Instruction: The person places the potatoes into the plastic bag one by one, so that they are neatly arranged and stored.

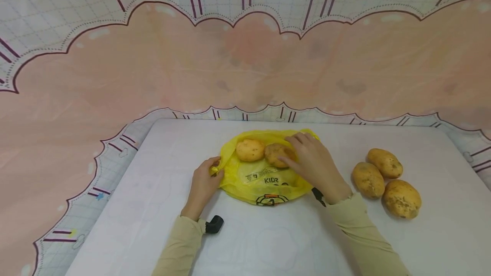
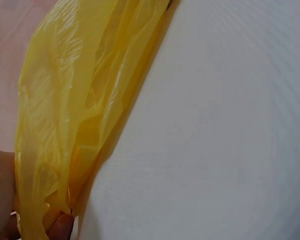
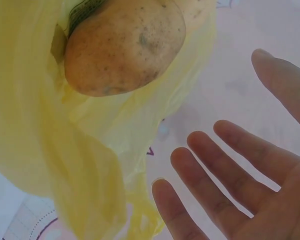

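Note:
A yellow plastic bag [image 1: 230,182] with dark print lies spread on the table, its mouth held wide. Inside it sit two potatoes side by side: a paler left potato [image 1: 250,150] and a browner right potato [image 1: 278,155]. My left hand [image 1: 203,184] pinches the bag's left edge; in the left wrist view its fingertips show at the bottom beside the yellow film. Over the bag's right side is my right hand [image 1: 312,161], close to the right potato. In the right wrist view that hand [image 3: 255,195] has straight, spread fingers, apart from the nearer potato [image 3: 125,47].
To the right of the bag, three more potatoes lie grouped on the white table [image 1: 268,242]: an upper potato [image 1: 385,163], a left potato [image 1: 368,179] and a lower potato [image 1: 402,199]. A patterned cloth [image 1: 245,67] hangs behind the table.

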A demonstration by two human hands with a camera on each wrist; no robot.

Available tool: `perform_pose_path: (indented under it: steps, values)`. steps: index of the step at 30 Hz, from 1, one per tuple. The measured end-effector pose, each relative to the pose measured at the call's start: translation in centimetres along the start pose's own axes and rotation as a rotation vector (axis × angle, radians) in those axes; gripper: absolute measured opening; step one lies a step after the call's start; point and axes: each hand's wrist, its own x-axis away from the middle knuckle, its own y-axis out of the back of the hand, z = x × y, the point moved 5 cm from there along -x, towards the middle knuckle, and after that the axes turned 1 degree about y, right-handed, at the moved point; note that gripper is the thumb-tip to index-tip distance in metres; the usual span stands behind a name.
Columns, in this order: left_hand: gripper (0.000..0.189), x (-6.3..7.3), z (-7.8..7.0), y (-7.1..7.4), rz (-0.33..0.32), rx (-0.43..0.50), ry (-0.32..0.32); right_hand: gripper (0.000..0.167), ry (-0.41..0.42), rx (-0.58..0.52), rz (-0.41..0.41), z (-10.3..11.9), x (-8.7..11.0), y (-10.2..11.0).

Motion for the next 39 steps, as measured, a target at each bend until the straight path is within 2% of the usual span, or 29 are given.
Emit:
perform_pose_path:
  steps: [15,39]
  values:
    - [0.043,0.1,0.2,0.0,-0.009,0.000,-0.006,0.057,-0.040,0.007,0.048,-0.8,1.1,0.5]
    - [0.043,0.0,0.4,-0.1,-0.004,0.010,0.000,0.055,-0.055,-0.019,0.055,-2.5,3.5,1.2]
